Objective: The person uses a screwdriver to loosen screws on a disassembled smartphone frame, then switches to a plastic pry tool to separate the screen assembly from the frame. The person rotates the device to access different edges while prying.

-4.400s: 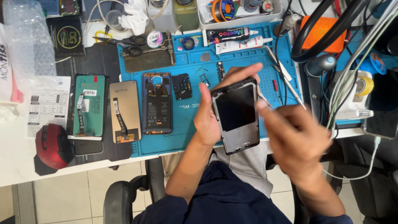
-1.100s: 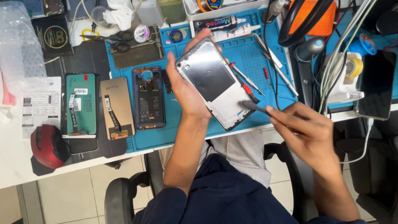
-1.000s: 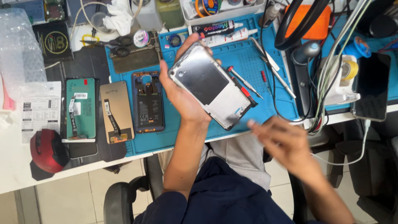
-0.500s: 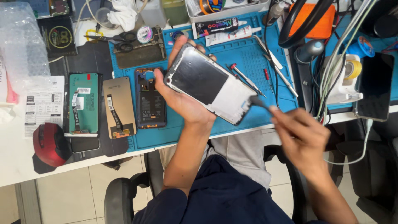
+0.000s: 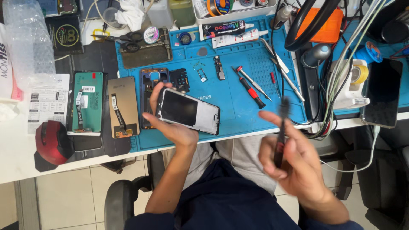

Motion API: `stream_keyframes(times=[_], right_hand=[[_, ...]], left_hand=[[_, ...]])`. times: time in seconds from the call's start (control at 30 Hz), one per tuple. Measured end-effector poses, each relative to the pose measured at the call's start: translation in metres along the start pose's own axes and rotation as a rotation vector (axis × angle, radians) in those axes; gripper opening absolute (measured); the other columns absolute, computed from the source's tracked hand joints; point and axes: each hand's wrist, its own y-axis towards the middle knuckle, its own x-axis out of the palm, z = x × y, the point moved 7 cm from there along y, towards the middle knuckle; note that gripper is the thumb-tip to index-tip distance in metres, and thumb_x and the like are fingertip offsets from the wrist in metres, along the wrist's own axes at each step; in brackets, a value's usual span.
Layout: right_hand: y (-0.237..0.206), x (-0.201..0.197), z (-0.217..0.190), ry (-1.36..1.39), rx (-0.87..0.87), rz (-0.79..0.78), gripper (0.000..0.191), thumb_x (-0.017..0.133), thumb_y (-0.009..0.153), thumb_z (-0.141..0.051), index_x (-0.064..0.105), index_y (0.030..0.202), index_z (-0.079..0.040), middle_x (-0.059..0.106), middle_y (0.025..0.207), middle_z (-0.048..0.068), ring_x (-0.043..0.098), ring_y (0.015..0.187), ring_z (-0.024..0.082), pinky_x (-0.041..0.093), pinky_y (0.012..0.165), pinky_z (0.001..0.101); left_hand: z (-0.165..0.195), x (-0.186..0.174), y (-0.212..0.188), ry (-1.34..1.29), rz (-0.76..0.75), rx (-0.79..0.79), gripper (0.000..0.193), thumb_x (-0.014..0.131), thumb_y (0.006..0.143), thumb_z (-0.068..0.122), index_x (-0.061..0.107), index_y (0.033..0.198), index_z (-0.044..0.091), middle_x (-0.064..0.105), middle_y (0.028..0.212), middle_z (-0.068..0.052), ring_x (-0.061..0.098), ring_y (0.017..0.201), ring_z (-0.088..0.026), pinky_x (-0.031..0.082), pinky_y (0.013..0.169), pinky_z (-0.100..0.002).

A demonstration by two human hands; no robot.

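Head view: a phone (image 5: pixel 188 111) is held flat in the left hand (image 5: pixel 172 127) above the blue mat (image 5: pixel 238 106). A dark tool (image 5: pixel 281 132) is gripped upright by the right hand (image 5: pixel 294 164), off the bench edge, over the lap.

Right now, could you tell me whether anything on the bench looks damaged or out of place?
Nothing looks spilled or broken. The opened phone body on the blue mat lies coverless with parts loose beside it, and cables hang tangled over the right edge.

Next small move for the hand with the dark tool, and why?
Probably bring the right hand with its blurred thin dark tool back to the black-and-silver phone body. The left hand holds that body tilted above the blue work mat, and the tool is clear of it.
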Motion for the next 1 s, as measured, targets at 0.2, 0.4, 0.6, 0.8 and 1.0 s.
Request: stream_keyframes(times=[0.2, 0.4, 0.6, 0.8, 1.0], right_hand=[[0.005, 0.105, -0.031, 0.356, -0.081, -0.491, 0.083, 0.051, 0.107, -0.051, 0.023, 0.161, 0.006, 0.061, 0.082, 0.012, 0.045, 0.061, 0.011, 0.034, 0.052, 0.0254], [0.013, 0.139, -0.060, 0.345, -0.231, -0.789, 0.077, 0.051, 0.106, -0.047, 0.027, 0.158, 0.004, 0.060, 0.083, 0.011, 0.046, 0.063, 0.011, 0.035, 0.054, 0.0253], [0.008, 0.135, -0.065, 0.338, -0.297, -0.802, 0.071, 0.052, 0.105, -0.043, 0.030, 0.155, 0.003, 0.060, 0.084, 0.010, 0.046, 0.065, 0.011, 0.036, 0.056, 0.0252], [0.016, 0.125, -0.075, 0.309, -0.347, -0.769, 0.065, 0.052, 0.104, -0.039, 0.034, 0.152, 0.001, 0.059, 0.084, 0.010, 0.047, 0.067, 0.011, 0.037, 0.057, 0.0251], [0.024, 0.128, -0.073, 0.286, -0.354, -0.802, 0.060, 0.053, 0.102, -0.035, 0.037, 0.149, 0.000, 0.059, 0.085, 0.009, 0.048, 0.069, 0.011, 0.037, 0.059, 0.0250]], left_hand=[[0.021, -0.023, -0.011, 0.141, -0.036, 0.084, 0.079, 0.027, 0.110, 0.067, 0.034, 0.159, 0.005, 0.049, 0.149, -0.012, 0.051, 0.136, -0.023, 0.044, 0.122, -0.040], [0.048, -0.029, -0.006, 0.403, -0.324, 0.121, 0.080, 0.030, 0.112, 0.064, 0.030, 0.164, 0.002, 0.043, 0.153, -0.013, 0.046, 0.140, -0.021, 0.041, 0.123, -0.037], [0.075, -0.038, 0.006, 0.833, -0.515, 0.196, 0.078, 0.036, 0.112, 0.062, 0.043, 0.159, 0.000, 0.054, 0.146, -0.014, 0.054, 0.139, -0.024, 0.042, 0.121, -0.035], [0.076, -0.025, 0.010, 0.986, -0.671, 0.163, 0.093, 0.078, 0.088, 0.044, 0.038, 0.162, 0.006, 0.049, 0.152, -0.015, 0.051, 0.142, -0.029, 0.043, 0.121, -0.040], [0.066, -0.015, 0.010, 1.169, -0.779, 0.046, 0.112, 0.095, 0.064, 0.021, 0.036, 0.159, 0.005, 0.042, 0.152, -0.019, 0.047, 0.142, -0.036, 0.044, 0.117, -0.046]])
